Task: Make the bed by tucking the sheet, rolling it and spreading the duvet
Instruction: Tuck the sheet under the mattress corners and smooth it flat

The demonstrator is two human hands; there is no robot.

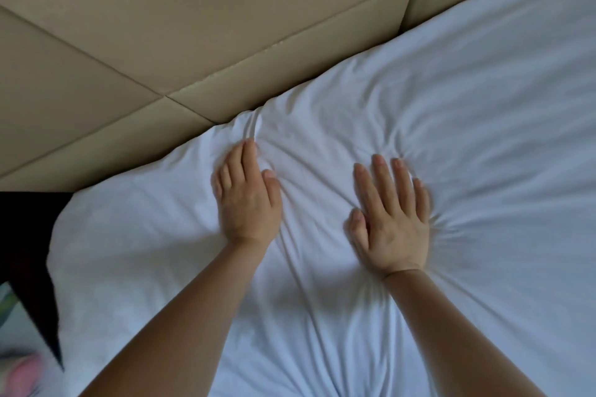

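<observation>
A: Nearest the camera, both forearms reach out over the sheet (483, 138). Stage?

B: Smoothing, I'd say. Left hand (246, 193) lies flat, fingers straight, tips pushed into a bunch of cloth just beside the headboard (193, 42). Right hand (392, 216) is flat too, fingers spread, palm pressing. Neither grips anything.

A: Sheet where?

B: Covers all the bed in view, right up to the headboard. Creases fan out from both palms, heaviest round the right one.

A: Tucked?

B: Head edge looks pushed down against the headboard, left corner rounded over. Can't tell if it's under the mattress. Could even be the duvet: plain white cloth, no seam to go by.

A: What's left?

B: My guess is early to middle. Wrinkles not flattened, no roll visible, no duvet clearly spread.

A: Other stuff?

B: Near left, a blurred pink thing (22, 367), can't identify. Above it a dark gap (25, 251) beside the bed corner. Far side, just tan padded panels.

A: In the way?

B: Only the headboard. It sits tight against the edge, so tucking there is likely a squeeze.
</observation>
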